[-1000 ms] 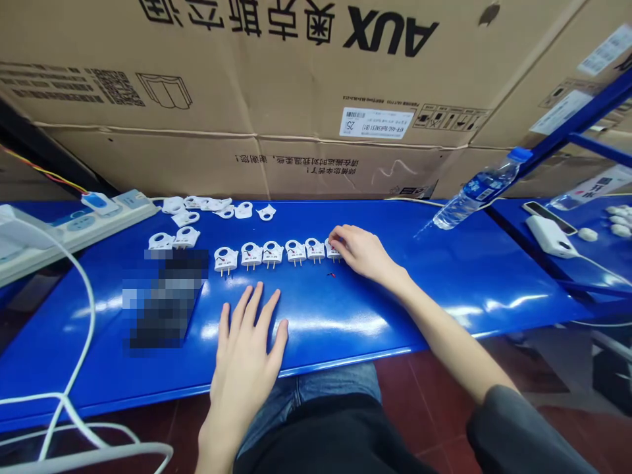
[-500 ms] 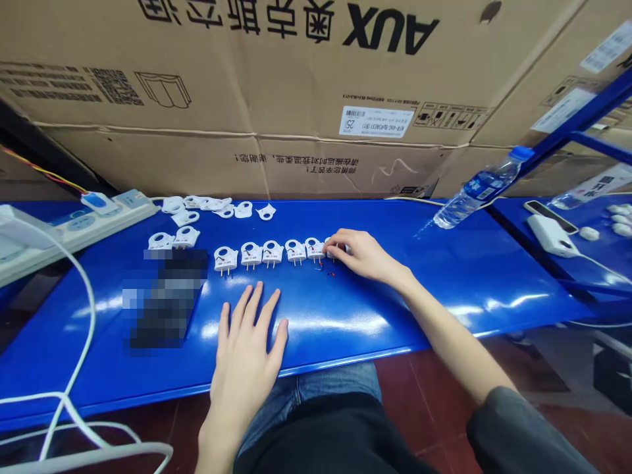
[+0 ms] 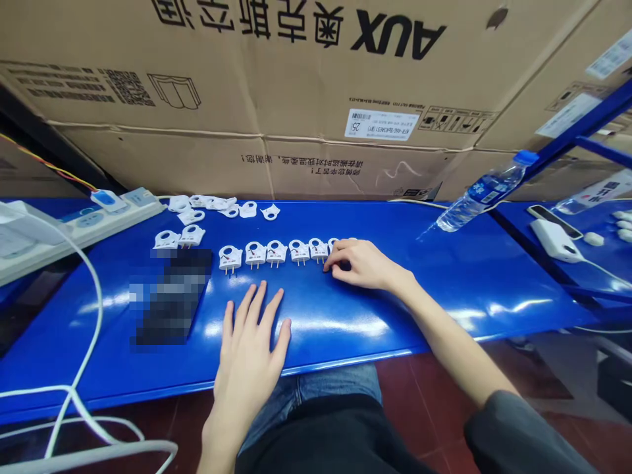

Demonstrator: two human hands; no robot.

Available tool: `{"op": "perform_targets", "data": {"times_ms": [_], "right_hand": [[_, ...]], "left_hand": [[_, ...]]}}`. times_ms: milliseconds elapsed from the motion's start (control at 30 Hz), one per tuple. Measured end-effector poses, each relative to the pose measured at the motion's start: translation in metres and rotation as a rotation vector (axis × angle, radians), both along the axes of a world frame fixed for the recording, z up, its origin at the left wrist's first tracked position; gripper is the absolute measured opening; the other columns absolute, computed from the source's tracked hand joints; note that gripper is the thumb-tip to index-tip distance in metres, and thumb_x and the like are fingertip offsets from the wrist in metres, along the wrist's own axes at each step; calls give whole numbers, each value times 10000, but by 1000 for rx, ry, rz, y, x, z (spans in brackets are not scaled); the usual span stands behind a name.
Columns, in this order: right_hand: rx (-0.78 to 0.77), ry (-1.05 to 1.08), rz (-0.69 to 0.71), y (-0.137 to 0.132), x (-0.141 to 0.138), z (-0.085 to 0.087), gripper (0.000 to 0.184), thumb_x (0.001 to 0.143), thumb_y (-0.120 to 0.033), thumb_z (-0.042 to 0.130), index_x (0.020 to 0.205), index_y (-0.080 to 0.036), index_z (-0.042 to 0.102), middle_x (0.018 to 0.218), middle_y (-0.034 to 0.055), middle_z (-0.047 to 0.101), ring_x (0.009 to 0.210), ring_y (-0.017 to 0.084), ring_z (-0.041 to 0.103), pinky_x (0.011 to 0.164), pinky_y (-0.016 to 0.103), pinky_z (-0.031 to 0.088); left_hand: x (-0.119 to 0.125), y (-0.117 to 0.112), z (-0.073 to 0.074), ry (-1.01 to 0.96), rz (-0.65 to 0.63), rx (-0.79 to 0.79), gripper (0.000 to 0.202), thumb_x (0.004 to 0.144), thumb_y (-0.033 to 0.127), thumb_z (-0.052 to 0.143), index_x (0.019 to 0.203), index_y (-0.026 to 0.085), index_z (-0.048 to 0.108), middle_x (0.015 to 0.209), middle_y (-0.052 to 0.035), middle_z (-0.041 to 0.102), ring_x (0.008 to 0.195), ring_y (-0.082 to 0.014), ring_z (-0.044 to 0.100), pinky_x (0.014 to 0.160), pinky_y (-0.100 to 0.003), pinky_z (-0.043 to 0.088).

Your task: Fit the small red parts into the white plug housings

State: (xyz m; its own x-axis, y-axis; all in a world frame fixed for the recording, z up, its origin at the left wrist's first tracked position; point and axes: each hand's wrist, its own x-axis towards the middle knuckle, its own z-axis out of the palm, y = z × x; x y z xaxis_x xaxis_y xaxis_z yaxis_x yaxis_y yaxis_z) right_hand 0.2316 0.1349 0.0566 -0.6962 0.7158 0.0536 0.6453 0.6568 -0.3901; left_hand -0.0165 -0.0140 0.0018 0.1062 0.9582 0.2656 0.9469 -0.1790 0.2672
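Note:
Several white two-pin plug shells (image 3: 230, 261) with ring-shaped tops stand in a row on the blue table (image 3: 434, 289), pins pointing at me. Small red and black wires show inside some of them. My right hand (image 3: 363, 264) is at the right end of this row, thumb and fingertips pinched together close to the tabletop. Its fingers partly cover the last shells, and whatever they pinch is hidden. My left hand (image 3: 251, 355) lies flat with fingers spread near the table's front edge, below the row, holding nothing.
More white ring-shaped parts (image 3: 190, 216) lie loose at the back left. A blurred dark object (image 3: 170, 303) lies left of the row. A power strip (image 3: 81, 227) with white cables is at far left. A water bottle (image 3: 481, 194) leans at right, before a large cardboard box (image 3: 296, 112).
My right hand has dropped slightly from the shell toward the tabletop. The small red and black bits beneath it are now covered by its fingers. My left hand stays put.

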Motion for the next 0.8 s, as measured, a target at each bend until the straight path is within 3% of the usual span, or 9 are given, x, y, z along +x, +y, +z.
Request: {"op": "perform_targets", "data": {"times_ms": [200,433,800], "right_hand": [[-17,91,-1,1,-2,-2,219,965,-162,588,971,-230,796,1002,32,729,890,172,662,862,293,464],[166,89,-230,14,-16,-21,260,1061,-273,539,1207,-232,751,1150,72,715,1057,207,651,862,292,475],[125,-54,-160,41,-30,-9,221,1041,-315,599,1139,-266,791,1090,49,757,1012,217,670,818,291,459]], "left_hand": [[1,0,0,-9,9,-3,509,1053,409,420,1519,232,524,1640,-116,484,1564,-322,387,1291,-634,258],[1,1,-1,2,4,3,515,1058,417,399,1514,217,529,1641,-120,481,1564,-322,384,1292,-627,254],[-1,-1,0,15,-7,-1,502,1064,406,396,1512,220,524,1642,-113,480,1567,-325,380,1294,-623,258]]}}
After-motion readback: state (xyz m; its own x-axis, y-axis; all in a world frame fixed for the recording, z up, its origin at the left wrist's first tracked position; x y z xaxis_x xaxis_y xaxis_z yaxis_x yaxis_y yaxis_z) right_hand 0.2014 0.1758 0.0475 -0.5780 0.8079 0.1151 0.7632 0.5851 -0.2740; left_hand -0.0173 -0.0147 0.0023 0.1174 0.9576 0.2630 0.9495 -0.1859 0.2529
